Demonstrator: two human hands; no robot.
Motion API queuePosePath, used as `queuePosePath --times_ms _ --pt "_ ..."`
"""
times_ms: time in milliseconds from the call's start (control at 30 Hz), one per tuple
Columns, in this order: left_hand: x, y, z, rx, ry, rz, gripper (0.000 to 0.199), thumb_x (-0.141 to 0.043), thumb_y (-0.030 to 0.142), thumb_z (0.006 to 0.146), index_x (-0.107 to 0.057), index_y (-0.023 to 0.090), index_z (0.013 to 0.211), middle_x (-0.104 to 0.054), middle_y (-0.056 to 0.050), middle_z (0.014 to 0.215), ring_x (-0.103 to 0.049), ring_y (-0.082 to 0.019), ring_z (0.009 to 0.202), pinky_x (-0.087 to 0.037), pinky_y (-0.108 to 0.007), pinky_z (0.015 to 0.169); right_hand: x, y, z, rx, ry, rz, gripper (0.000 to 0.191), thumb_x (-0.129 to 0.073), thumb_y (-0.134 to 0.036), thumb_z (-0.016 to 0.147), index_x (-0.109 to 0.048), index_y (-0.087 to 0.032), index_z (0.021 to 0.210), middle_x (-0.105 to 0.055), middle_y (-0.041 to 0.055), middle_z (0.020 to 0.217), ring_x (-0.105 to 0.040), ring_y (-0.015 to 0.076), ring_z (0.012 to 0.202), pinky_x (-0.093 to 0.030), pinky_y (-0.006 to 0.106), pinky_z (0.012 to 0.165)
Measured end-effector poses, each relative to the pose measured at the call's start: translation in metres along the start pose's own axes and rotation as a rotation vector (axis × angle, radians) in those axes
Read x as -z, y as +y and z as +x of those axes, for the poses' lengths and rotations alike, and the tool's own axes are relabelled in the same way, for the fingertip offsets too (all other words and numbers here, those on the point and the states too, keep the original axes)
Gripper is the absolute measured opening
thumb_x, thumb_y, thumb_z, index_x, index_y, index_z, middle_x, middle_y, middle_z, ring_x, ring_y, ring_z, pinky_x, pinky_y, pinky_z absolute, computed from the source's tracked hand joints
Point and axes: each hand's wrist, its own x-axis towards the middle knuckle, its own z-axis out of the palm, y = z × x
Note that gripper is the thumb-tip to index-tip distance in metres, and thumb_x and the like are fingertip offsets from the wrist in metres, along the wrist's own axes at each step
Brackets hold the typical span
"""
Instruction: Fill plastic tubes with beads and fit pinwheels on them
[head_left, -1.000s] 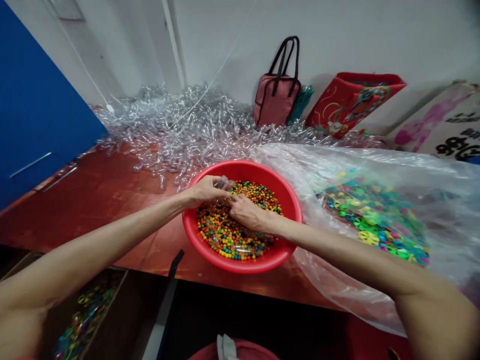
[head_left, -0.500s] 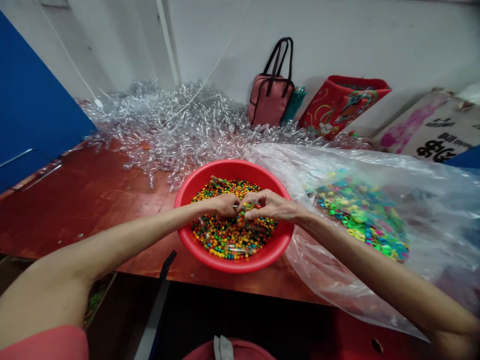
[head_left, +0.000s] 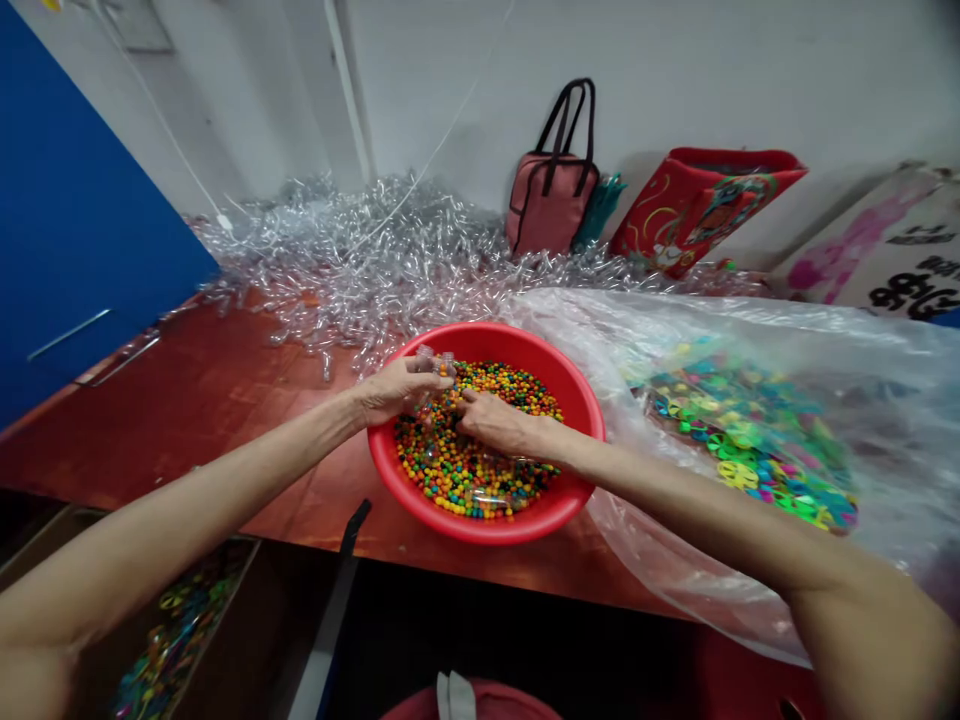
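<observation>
A red plastic basin [head_left: 487,531] holds many small coloured balls [head_left: 442,480], with several clear plastic tubes lying among them, one tube [head_left: 491,498] near the front. At the basin's left rim my left hand [head_left: 397,390] is closed round clear plastic tubes [head_left: 435,362], their open ends pointing up. My right hand [head_left: 496,422] reaches into the middle of the basin, its fingers curled at the balls. Whatever sits in those fingers is hidden.
Behind the basin lies a heap of clear tubes [head_left: 390,230] on the red table [head_left: 180,400]. A plastic bag [head_left: 750,420] of coloured discs spreads at the right. A pink bag [head_left: 551,205] and red gift bag [head_left: 697,210] lean on the wall. Below left is a box [head_left: 217,625].
My hands were together over the basin's middle. Now they are apart: the left has moved to the left rim with tubes, the right is lower among the balls. The view has shifted slightly.
</observation>
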Motion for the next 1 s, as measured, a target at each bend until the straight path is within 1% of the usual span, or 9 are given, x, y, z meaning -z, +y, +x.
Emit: queuePosePath --times_ms 133,267,333,467,567,667,767,867,1000 --pt "0.006 0.0 0.001 -0.189 0.053 0.321 0.024 -0.079 0.026 0.071 -0.074 0.016 0.092 -0.072 -0.004 0.089 -0.064 -0.015 0.075 -0.05 -0.026 0.067 0.004 -0.007 -0.005 0.208 0.038 0.304 0.018 -0.063 -0.007 0.094 -0.078 -0.017 0.097 -0.069 0.0075 0.102 -0.057 0.0203 0.093 -0.047 0.037 0.094" --pt "-0.013 -0.007 0.014 -0.226 0.021 1.025 0.019 -0.066 0.016 0.076 -0.076 0.014 0.092 -0.076 -0.011 0.093 -0.07 -0.025 0.089 -0.051 -0.034 0.081 0.007 0.009 -0.039 0.123 0.161 0.867 0.021 -0.076 -0.031 0.093 -0.077 -0.02 0.111 -0.07 0.0038 0.105 -0.063 0.0187 0.097 -0.049 0.034 0.091" --pt "-0.033 -0.016 0.026 -0.193 -0.021 1.227 0.017 -0.063 0.013 0.077 -0.076 0.014 0.087 -0.077 -0.015 0.095 -0.071 -0.03 0.097 -0.052 -0.038 0.086 0.007 0.018 -0.057 0.053 0.24 1.058 0.029 -0.079 -0.041 0.09 -0.078 -0.02 0.109 -0.071 0.0027 0.103 -0.064 0.018 0.095 -0.049 0.034 0.09" --pt "-0.073 -0.029 0.051 -0.146 -0.168 1.161 0.004 -0.068 0.016 0.075 -0.072 0.017 0.076 -0.072 -0.008 0.074 -0.071 -0.026 0.081 -0.053 -0.031 0.074 0.01 0.027 -0.086 -0.06 0.331 1.242 0.032 -0.08 -0.043 0.088 -0.078 -0.017 0.107 -0.073 0.0036 0.1 -0.065 0.017 0.091 -0.05 0.033 0.087" --pt "-0.084 -0.027 0.06 -0.104 -0.252 0.977 0.007 -0.067 0.023 0.078 -0.071 0.018 0.082 -0.066 -0.002 0.066 -0.063 -0.018 0.061 -0.048 -0.026 0.055 0.014 0.032 -0.101 -0.103 0.372 1.308 0.031 -0.078 -0.043 0.089 -0.078 -0.017 0.107 -0.074 0.0044 0.102 -0.066 0.0182 0.095 -0.05 0.035 0.091" --pt "-0.074 -0.017 0.054 -0.059 -0.214 0.617 0.02 -0.068 0.029 0.078 -0.069 0.019 0.095 -0.068 -0.002 0.078 -0.062 -0.015 0.063 -0.047 -0.023 0.051 0.015 0.042 -0.106 -0.116 0.429 1.196 0.031 -0.076 -0.044 0.09 -0.078 -0.018 0.107 -0.073 0.0044 0.105 -0.065 0.0196 0.098 -0.05 0.037 0.093" --pt "-0.052 -0.007 0.036 -0.039 -0.09 0.283 0.027 -0.079 0.029 0.07 -0.069 0.02 0.093 -0.067 -0.003 0.086 -0.061 -0.014 0.069 -0.047 -0.022 0.05 0.012 0.054 -0.093 -0.161 0.426 0.846 0.022 -0.074 -0.039 0.093 -0.077 -0.018 0.099 -0.07 0.0042 0.097 -0.061 0.0193 0.091 -0.048 0.035 0.088" --pt "-0.031 -0.001 0.014 -0.054 0.002 0.174 0.03 -0.084 0.03 0.068 -0.069 0.019 0.092 -0.066 -0.003 0.089 -0.061 -0.015 0.075 -0.048 -0.022 0.052 0.008 0.05 -0.059 -0.217 0.26 0.372 0.007 -0.071 -0.022 0.094 -0.077 -0.017 0.093 -0.07 0.0078 0.096 -0.058 0.0214 0.091 -0.045 0.033 0.082" --pt "-0.012 0.003 -0.009 -0.101 0.063 0.088 0.037 -0.088 0.03 0.067 -0.07 0.018 0.097 -0.067 -0.003 0.091 -0.061 -0.014 0.074 -0.047 -0.021 0.052 0.002 0.016 -0.005 -0.144 0.028 -0.005 0.022 -0.056 -0.013 0.102 -0.077 -0.013 0.095 -0.072 0.0159 0.106 -0.057 0.0255 0.102 -0.045 0.032 0.077"
